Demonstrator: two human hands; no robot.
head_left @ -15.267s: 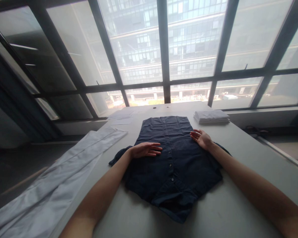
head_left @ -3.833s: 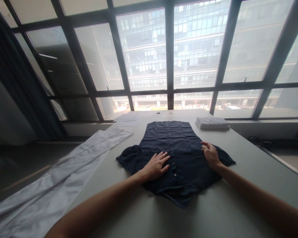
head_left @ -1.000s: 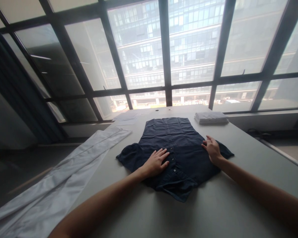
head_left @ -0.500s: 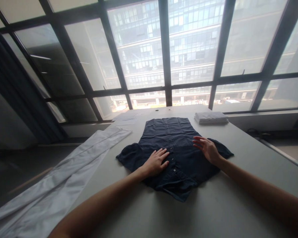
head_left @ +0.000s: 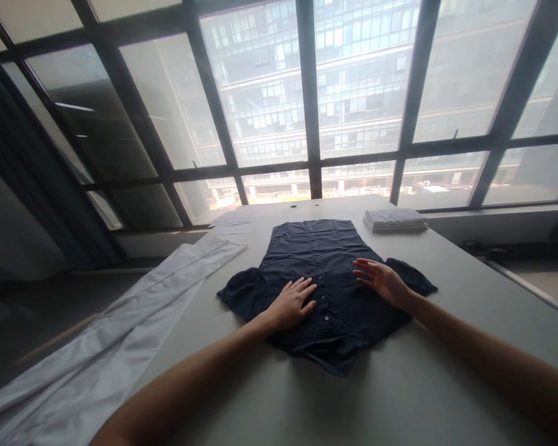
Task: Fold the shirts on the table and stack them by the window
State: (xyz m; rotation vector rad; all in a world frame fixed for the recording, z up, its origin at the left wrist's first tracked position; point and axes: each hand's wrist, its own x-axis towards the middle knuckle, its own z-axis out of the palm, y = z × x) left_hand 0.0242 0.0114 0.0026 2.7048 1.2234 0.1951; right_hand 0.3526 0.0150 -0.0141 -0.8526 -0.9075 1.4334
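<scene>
A dark navy short-sleeved button shirt (head_left: pixel 323 260) lies spread flat, front up, on the grey table (head_left: pixel 400 384), its collar towards me. My left hand (head_left: pixel 292 303) rests flat on the shirt just left of the button line, fingers apart. My right hand (head_left: pixel 381 280) lies open on the shirt's right side with its fingers stretched towards the middle. Neither hand holds anything.
A stack of folded white cloth (head_left: pixel 394 220) sits at the table's far right. Long white fabric (head_left: pixel 121 334) hangs over the table's left edge. Loose paper sheets (head_left: pixel 235 222) lie at the far left corner. Large windows rise behind the table.
My right hand has slid leftwards from the shirt's right edge towards the button line, its fingers spreading flat. My left hand and the shirt have stayed put.
</scene>
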